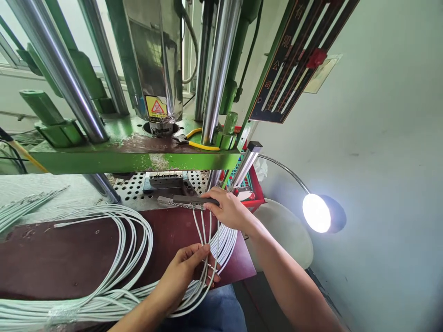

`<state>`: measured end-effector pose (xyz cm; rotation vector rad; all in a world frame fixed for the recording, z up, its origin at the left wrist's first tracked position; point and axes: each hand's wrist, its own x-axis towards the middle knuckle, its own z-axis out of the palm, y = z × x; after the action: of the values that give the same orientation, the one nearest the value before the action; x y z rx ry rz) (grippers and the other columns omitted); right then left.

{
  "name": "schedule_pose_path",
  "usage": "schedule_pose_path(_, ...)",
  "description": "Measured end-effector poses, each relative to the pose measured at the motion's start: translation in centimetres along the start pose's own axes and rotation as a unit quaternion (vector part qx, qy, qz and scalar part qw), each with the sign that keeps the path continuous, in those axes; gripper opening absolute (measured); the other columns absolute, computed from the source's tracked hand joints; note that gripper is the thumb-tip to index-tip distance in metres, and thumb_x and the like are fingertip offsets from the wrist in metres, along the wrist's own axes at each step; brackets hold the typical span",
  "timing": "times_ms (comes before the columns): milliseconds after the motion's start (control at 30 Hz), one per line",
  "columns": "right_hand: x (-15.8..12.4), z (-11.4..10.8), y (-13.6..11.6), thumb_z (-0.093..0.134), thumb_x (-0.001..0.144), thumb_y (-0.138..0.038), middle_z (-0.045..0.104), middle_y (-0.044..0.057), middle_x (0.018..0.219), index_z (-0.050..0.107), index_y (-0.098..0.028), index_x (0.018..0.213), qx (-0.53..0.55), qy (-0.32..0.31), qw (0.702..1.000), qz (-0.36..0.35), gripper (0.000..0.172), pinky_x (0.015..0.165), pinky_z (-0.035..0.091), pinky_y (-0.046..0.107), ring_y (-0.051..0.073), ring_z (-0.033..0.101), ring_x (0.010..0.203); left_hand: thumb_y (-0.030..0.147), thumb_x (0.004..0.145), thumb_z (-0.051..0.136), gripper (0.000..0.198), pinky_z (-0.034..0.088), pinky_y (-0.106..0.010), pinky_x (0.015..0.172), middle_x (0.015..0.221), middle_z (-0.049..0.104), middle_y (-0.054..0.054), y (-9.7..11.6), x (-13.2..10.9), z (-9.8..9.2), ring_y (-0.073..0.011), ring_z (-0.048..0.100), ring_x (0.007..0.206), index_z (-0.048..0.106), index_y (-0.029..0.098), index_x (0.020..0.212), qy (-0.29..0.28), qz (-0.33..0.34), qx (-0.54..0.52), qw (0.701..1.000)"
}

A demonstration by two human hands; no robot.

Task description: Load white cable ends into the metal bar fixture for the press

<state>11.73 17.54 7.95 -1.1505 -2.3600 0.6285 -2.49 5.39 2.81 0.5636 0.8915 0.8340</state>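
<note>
My right hand (226, 207) is closed around the right end of a long, narrow metal mould bar (185, 201), dark on top and lighter along its front. Several white cables (197, 227) hang from the bar's front side. Below it, my left hand (190, 263) pinches these cables between thumb and fingers; some of its fingers are hidden behind them. The cables run on into a large coiled bundle (138, 295) across the board. Behind the bar, a metal mould block (164, 182) sits on the perforated press bed (129, 191).
A green press plate (138, 161) spans above the hands, with yellow-handled cutters (202, 146) on it. Steel columns (221, 69) rise around a hanging press head (155, 60). Right stand a red crate (258, 189) and a lit lamp (316, 213). More cables (20, 210) lie left.
</note>
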Motion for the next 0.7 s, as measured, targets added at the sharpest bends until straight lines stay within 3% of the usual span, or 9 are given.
schedule_pose_path(133, 0.3, 0.0, -0.2, 0.058, 0.090, -0.012, 0.065, 0.006, 0.101, 0.068, -0.015, 0.105, -0.014, -0.026, 1.000, 0.001, 0.018, 0.080, 0.045, 0.028, 0.017, 0.059, 0.093, 0.048, 0.074, 0.071, 0.036, 0.045, -0.027, 0.055, 0.059, 0.068, -0.005, 0.0, -0.3, -0.9, -0.0165, 0.062, 0.052, 0.058, 0.016, 0.063, 0.014, -0.001, -0.024, 1.000)
schedule_pose_path(267, 0.9, 0.3, -0.3, 0.058, 0.090, -0.013, 0.067, 0.006, 0.103, 0.068, -0.017, 0.106, -0.022, -0.040, 0.999, -0.014, 0.019, 0.085, 0.045, 0.030, 0.018, 0.060, 0.098, 0.044, 0.076, 0.072, 0.031, 0.053, -0.031, 0.068, 0.073, 0.075, -0.010, -1.0, -0.3, -1.1, -0.0210, 0.071, 0.067, 0.058, 0.016, 0.072, 0.017, -0.007, -0.088, 0.996)
schedule_pose_path(433, 2.5, 0.9, -0.2, 0.055, 0.092, -0.015, 0.067, 0.007, 0.107, 0.067, -0.016, 0.108, -0.047, -0.056, 0.997, -0.041, 0.020, 0.095, 0.044, 0.032, 0.019, 0.060, 0.106, 0.046, 0.079, 0.069, 0.031, 0.042, -0.023, 0.043, 0.066, 0.073, -0.009, -1.1, -0.7, -1.3, -0.0169, 0.063, 0.045, 0.057, 0.018, 0.086, -0.056, -0.019, -0.115, 0.992)
schedule_pose_path(567, 4.0, 1.1, 0.0, 0.054, 0.092, -0.016, 0.068, 0.006, 0.107, 0.067, -0.018, 0.107, -0.077, -0.067, 0.993, -0.058, 0.020, 0.096, 0.044, 0.032, 0.019, 0.060, 0.106, 0.045, 0.077, 0.073, 0.032, 0.040, -0.020, 0.044, 0.056, 0.065, -0.004, 0.0, -1.1, -2.7, -0.0100, 0.055, 0.041, 0.063, 0.014, 0.077, -0.050, 0.006, -0.081, 0.995)
schedule_pose_path(700, 6.3, 2.5, 0.2, 0.052, 0.094, -0.017, 0.068, 0.007, 0.113, 0.067, -0.018, 0.110, -0.105, -0.079, 0.988, -0.075, 0.022, 0.098, 0.043, 0.033, 0.020, 0.059, 0.110, 0.045, 0.063, 0.083, 0.037, 0.040, -0.022, 0.044, 0.054, 0.064, -0.002, 1.3, 0.2, -4.0, -0.0105, 0.054, 0.040, 0.066, 0.013, 0.070, -0.024, 0.005, -0.042, 0.999)
